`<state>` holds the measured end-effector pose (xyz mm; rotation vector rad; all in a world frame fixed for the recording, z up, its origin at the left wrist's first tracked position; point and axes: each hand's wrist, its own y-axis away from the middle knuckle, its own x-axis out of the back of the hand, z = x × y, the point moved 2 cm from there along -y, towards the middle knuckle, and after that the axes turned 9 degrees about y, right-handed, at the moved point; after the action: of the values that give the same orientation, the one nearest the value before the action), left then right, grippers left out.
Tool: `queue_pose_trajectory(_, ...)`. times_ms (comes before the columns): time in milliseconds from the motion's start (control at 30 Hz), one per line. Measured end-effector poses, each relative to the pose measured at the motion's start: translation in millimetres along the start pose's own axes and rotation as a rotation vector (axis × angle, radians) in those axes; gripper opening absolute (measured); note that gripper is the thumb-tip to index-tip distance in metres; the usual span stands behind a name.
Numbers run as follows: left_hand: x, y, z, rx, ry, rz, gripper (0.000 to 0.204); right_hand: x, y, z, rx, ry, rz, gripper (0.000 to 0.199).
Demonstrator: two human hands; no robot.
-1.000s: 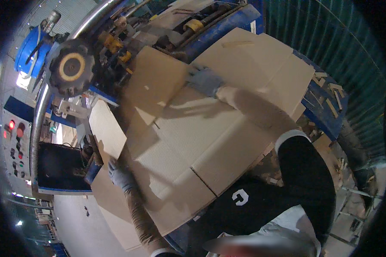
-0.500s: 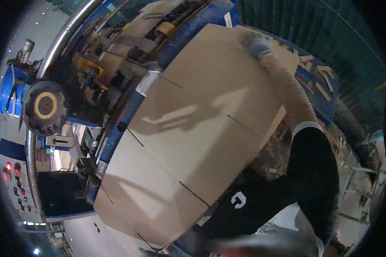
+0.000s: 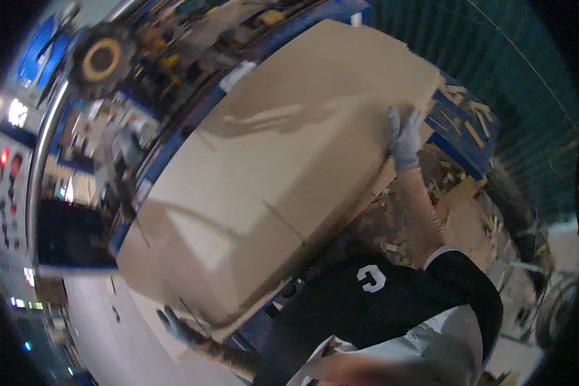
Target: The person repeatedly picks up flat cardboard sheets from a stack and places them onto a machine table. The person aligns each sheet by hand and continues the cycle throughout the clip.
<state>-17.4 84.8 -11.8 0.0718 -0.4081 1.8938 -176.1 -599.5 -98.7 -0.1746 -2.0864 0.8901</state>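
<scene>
A large slotted cardboard sheet point(image 3: 238, 174) lies slantwise in front of me, and along its near side the edges of more board show beneath it. My right hand point(image 3: 405, 138), in a grey glove, is at the sheet's right edge with fingers spread and nothing in them. At the near left corner is my left hand point(image 3: 179, 327), also gloved. Its fingers are stretched out beside the sheet's edge; whether they touch the board I cannot tell. Dark slots cut into the sheet's long sides are blurred.
A blue machine with a black handwheel point(image 3: 101, 59) runs along the far left side. Its control panel point(image 3: 6, 186) has red lights. Cardboard offcuts lie on a blue surface point(image 3: 460, 151) at the right and on the floor point(image 3: 383, 225). A green corrugated wall point(image 3: 495, 77) stands beyond.
My right hand has come back from the sheet's far right part to its right edge. My left hand has come into fuller view at the lower left. The view has shifted.
</scene>
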Motion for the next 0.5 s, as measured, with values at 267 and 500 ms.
queue_pose_trajectory(267,23,26,-1,0.194,-0.202,0.706,0.079,-36,-52,35,0.394,0.558,-0.247,0.037)
queue_pose_trajectory(500,42,31,9,0.0,0.455,0.72,0.056,-17,-79,2,-0.029,-0.646,-0.125,0.043)
